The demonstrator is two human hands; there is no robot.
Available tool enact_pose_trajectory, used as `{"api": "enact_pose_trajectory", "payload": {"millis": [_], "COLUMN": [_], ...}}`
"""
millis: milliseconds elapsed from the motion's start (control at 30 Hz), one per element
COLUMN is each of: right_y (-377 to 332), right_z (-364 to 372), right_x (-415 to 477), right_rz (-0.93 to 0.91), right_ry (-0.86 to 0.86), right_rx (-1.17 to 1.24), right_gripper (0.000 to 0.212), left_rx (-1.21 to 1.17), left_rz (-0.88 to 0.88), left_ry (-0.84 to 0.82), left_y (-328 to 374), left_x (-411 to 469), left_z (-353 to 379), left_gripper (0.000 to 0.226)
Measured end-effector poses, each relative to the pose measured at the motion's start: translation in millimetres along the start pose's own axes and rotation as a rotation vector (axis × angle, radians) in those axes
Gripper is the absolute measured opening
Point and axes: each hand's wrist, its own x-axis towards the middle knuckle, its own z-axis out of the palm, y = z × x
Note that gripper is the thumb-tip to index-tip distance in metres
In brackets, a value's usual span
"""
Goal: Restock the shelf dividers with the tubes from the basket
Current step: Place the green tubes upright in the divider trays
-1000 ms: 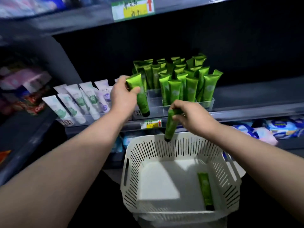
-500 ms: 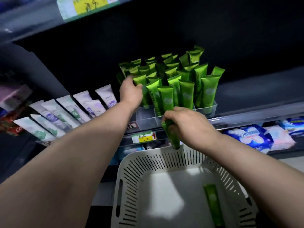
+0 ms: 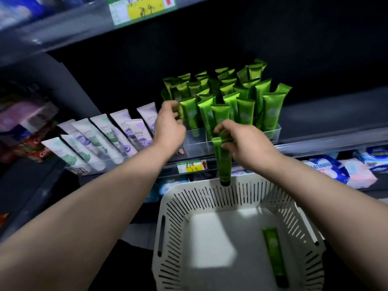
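Two hands are at work on the shelf at once. The left hand is up at the left edge of the green block. Its grip is curled round the crimped top of the leftmost tube, apparently steadying it upright in the clear dividers so the row does not lean. The right hand has thumb and fingers clamped on the flat end of a hanging tube. The cap points down, just above the far rim of the basket and just in front of the dividers. Held that way, it can drop cap-first into a lane like its neighbours. One last tube lies flat on the basket floor. The white and lilac tubes lean alongside, further left. Nearly done, by the look of it
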Motion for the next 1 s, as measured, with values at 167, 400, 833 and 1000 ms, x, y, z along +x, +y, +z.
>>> {"api": "enact_pose_trajectory", "payload": {"millis": [167,400,833,1000], "right_y": [-4,-9,10,17], "right_z": [1,-1,24,26], "right_x": [-3,-7,4,6], "right_rz": [0.014,-0.015,-0.122,-0.079], "right_ry": [0.046,0.089,-0.076,-0.156], "right_rx": [0.105,0.158,-0.575,-0.578], "right_gripper": [0.045,0.052,0.047,0.047], "left_rx": [-0.110,0.026,0.182,0.306], "left_rz": [0.077,0.096,-0.003,-0.124], "left_ry": [-0.346,-0.295,0.328,0.245], "left_y": [11,22,29,15], "left_x": [-42,-54,35,52], "left_z": [-9,-9,-46,-26], "left_gripper": [0.011,0.023,0.004,0.022]}}
